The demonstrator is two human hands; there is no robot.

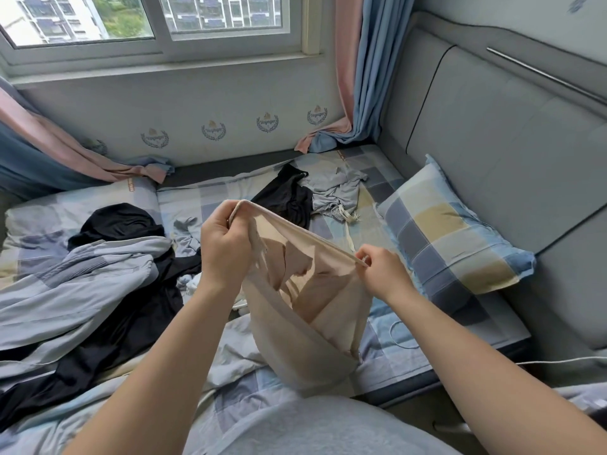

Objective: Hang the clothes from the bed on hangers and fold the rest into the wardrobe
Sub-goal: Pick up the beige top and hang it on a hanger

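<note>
**Beige garment held up over cluttered bed**

Head view: the left hand (225,244) grips one end of a beige garment (295,330) by its band. The right hand (381,274) pinches the other end, and the cloth hangs above the bed (381,178). A black garment (285,195) and a grey garment (335,188) lie at 12 o'clock, a checked pillow (453,231) at 2. The wallpaper crests (267,122) carry lettering too small to read.

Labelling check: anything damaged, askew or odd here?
Nothing clearly damaged. The curtain hems spill onto the bed. A black garment and grey garment lie crumpled there. The beige garment, held up by left hand and right hand, shows jagged patches inside: folds or tears, cannot tell.
</note>
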